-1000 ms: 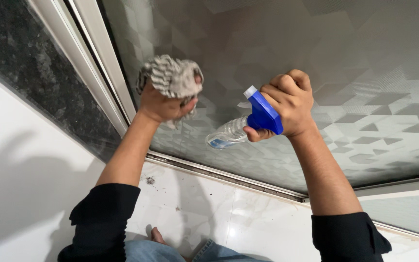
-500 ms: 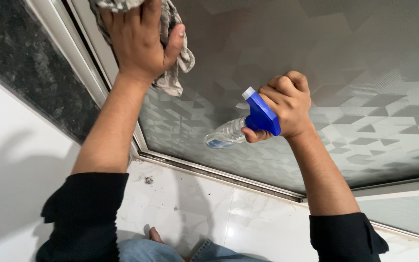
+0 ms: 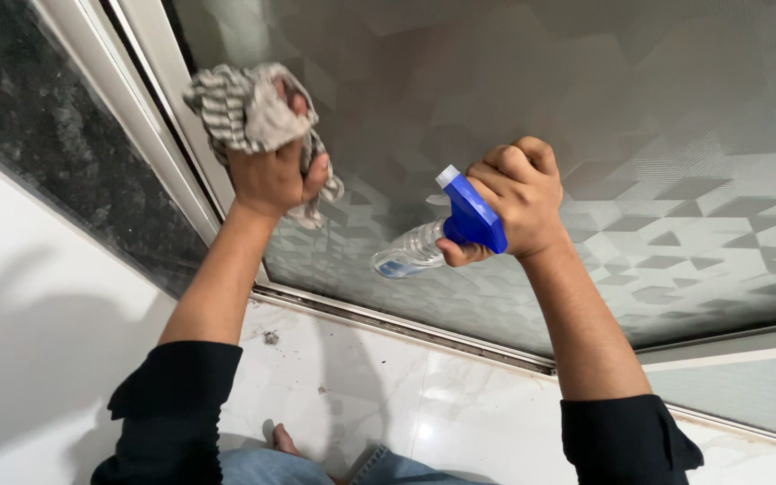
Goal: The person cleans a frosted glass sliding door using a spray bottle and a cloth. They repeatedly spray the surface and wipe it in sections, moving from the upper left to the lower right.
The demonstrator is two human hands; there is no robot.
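Observation:
My left hand (image 3: 273, 175) grips a crumpled grey striped cloth (image 3: 242, 112) and presses it against the frosted patterned glass panel (image 3: 639, 117), close to the panel's left frame. My right hand (image 3: 514, 193) holds a clear spray bottle (image 3: 410, 251) by its blue trigger head (image 3: 471, 216), with the white nozzle pointing up at the glass. The bottle's body hangs down to the left of my right hand. Both forearms are bare, with black sleeves pushed up to the elbows.
A pale metal door frame (image 3: 150, 99) runs diagonally at the left beside a dark speckled stone strip (image 3: 38, 117). The bottom track (image 3: 406, 328) meets a white marble floor (image 3: 388, 395) with dirt specks. My toes (image 3: 282, 440) and jeans show at the bottom edge.
My left hand moved up the glass with the cloth, then came back down and bunched the cloth. My right hand and the bottle shifted slightly left.

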